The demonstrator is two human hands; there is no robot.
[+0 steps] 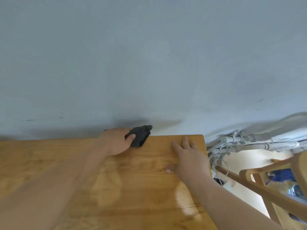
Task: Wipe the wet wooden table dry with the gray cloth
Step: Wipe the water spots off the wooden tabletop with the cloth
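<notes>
The gray cloth is bunched into a dark wad in the left hand, sitting at the fingertip end of that hand right on the far edge of the wooden table. Its upper folds poke past the edge against the pale wall behind. The left thumb lies across the top of the cloth and pins it. The other fingers of that hand are tucked out of sight behind or under the wad, so I cannot tell exactly how they curl. The cloth's underside touches the wood. Off to that hand's right, a little apart from the cloth, the right hand lies palm down on the tabletop. Its fingers are straight and slightly fanned and its thumb sticks out to the side; it holds nothing. Its fingertips reach close to the far right corner of the table. On the near side of both hands, alongside the forearms, the wood shows pale glossy patches. Past the right hand, beyond the table's side edge, a cluster of white pipes runs along the foot of the wall. Nearer than those stands the light wooden frame of a chair.
</notes>
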